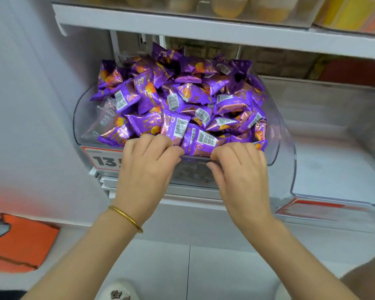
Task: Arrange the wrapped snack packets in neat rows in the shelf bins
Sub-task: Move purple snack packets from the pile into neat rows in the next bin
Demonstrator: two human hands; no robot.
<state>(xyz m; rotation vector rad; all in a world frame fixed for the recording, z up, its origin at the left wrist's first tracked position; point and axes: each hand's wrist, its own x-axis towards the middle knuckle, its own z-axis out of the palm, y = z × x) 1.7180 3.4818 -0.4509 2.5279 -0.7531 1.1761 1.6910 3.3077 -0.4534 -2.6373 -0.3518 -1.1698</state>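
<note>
A clear plastic shelf bin [78, 113] is heaped with several purple foil snack packets [182, 94], lying jumbled at all angles. A few packets stand upright in a row along the bin's front edge [200, 141]. My left hand [147, 163] rests at the front edge with fingers curled onto the upright packets there. My right hand [239, 169] is beside it, fingertips bent against the same front row and the bin's lip. Whether either hand truly grips a packet is hidden by the fingers.
An empty clear bin [325, 131] sits to the right on the same shelf. A price label [102, 160] hangs under the full bin. The shelf above [204, 27] holds yellow goods. An orange box [20, 243] lies on the floor at the left.
</note>
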